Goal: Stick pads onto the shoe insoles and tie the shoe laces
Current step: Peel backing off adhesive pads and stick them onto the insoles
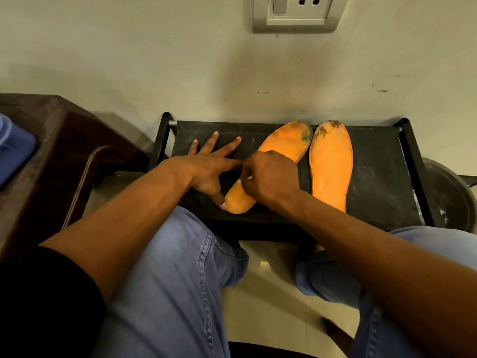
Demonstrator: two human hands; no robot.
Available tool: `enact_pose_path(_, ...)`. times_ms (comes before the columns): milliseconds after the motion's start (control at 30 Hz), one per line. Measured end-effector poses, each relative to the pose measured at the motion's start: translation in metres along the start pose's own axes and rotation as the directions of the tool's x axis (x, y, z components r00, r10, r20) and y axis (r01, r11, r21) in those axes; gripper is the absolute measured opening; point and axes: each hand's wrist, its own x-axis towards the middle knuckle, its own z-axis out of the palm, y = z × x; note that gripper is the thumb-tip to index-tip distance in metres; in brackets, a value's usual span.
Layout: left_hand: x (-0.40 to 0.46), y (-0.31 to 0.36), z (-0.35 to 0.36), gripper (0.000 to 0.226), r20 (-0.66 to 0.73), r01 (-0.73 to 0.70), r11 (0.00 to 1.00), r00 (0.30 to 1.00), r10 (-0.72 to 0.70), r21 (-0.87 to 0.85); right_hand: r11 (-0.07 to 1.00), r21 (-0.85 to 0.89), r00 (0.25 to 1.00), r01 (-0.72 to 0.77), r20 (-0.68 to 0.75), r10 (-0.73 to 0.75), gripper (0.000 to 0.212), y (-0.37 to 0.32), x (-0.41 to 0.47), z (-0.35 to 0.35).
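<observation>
Two orange insoles lie on a low black fabric-topped rack (pixel 382 177). The left insole (pixel 284 143) lies slanted, the right insole (pixel 331 164) lies straight, and both have dirty toe ends. My left hand (pixel 206 171) has its fingers spread, with the thumb pressing on the left insole's heel end and the index finger reaching towards my right hand. My right hand (pixel 268 177) hovers over the middle of the left insole, its fingers curled round a small whitish piece, probably a pad (pixel 242 180), which is mostly hidden. No shoes or laces are in view.
A dark wooden piece of furniture (pixel 51 156) stands to the left with a blue thing (pixel 13 151) on it. A dark round tub (pixel 449 200) sits right of the rack. A wall with a socket (pixel 296 11) rises behind. My jeans-clad knees are below.
</observation>
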Motion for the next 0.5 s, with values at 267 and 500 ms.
enact_pose_path(267,0.0,-0.002,-0.001,0.114,-0.005,-0.009,0.999,1.0,0.008,-0.034,0.974,0.176,0.979,0.141,0.123,-0.164,0.015,-0.018,-0.013,-0.002)
enact_pose_path(500,0.0,-0.003,0.0,0.115,0.006,-0.006,1.0,1.0,0.006,0.0,0.999,-0.011,0.999,-0.03,-0.02,0.03,0.018,0.008,0.005,-0.005)
